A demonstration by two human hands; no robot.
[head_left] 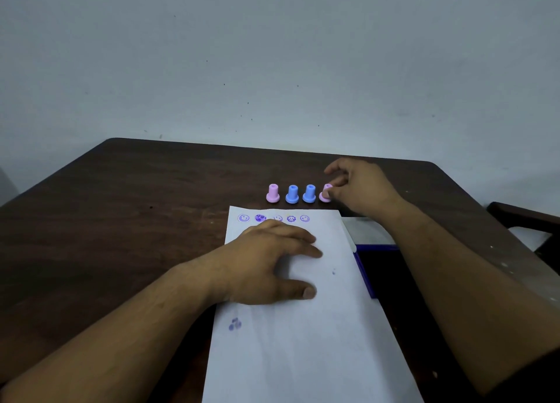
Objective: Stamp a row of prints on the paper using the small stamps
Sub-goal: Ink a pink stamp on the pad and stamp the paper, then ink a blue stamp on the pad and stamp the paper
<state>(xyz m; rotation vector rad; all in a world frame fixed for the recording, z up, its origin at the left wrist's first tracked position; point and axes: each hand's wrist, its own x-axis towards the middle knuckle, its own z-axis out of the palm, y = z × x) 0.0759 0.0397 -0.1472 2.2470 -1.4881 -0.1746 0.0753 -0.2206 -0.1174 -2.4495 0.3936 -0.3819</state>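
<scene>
The dark table (121, 220) carries the paper (303, 342), pinned under the flat, spread left hand (266, 263); five purple prints (274, 218) run just beyond its fingertips. The right hand (357, 187) pinches the pink stamp (325, 195) (rightmost of four), blue stamps (300, 194) beside it

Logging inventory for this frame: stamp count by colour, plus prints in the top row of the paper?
Pink stamps: 2, one at the row's left end, one under the right hand's fingertips
Blue stamps: 2
Total stamps: 4
Prints in the top row of the paper: 5
</scene>
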